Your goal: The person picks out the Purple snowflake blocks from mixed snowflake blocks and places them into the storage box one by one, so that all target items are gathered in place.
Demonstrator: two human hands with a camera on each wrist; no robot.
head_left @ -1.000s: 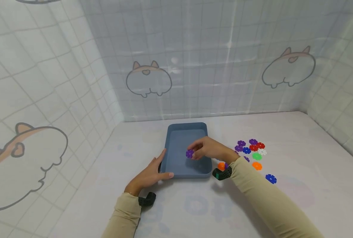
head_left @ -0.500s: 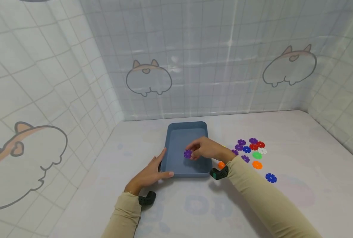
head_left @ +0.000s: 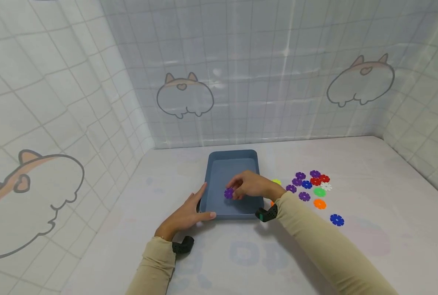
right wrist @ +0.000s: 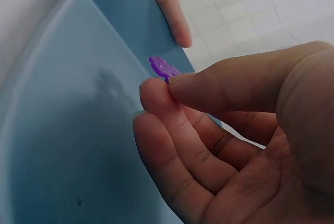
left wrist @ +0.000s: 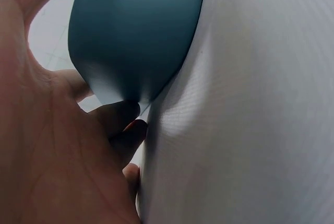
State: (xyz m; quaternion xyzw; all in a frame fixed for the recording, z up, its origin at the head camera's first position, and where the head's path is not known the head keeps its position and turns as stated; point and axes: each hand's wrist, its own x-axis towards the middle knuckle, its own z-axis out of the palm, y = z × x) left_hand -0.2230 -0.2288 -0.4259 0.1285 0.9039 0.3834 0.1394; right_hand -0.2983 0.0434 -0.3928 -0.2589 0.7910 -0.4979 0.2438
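Observation:
A blue-grey tray sits on the table, with nothing lying in it. My right hand is over the tray's near half and pinches a purple snowflake disc between thumb and fingertips; in the right wrist view the purple disc sticks out above the tray floor. My left hand rests flat against the tray's near-left corner, thumb along the left wall. The left wrist view shows the tray's rounded corner against my palm.
Several loose snowflake discs lie right of the tray: purple, red, white, green, orange, blue, yellow. Tiled walls with cartoon prints close in the back and both sides.
My right hand has moved left and down over the tray with the purple disc in its pinch. The left hand has stayed at the tray's corner.

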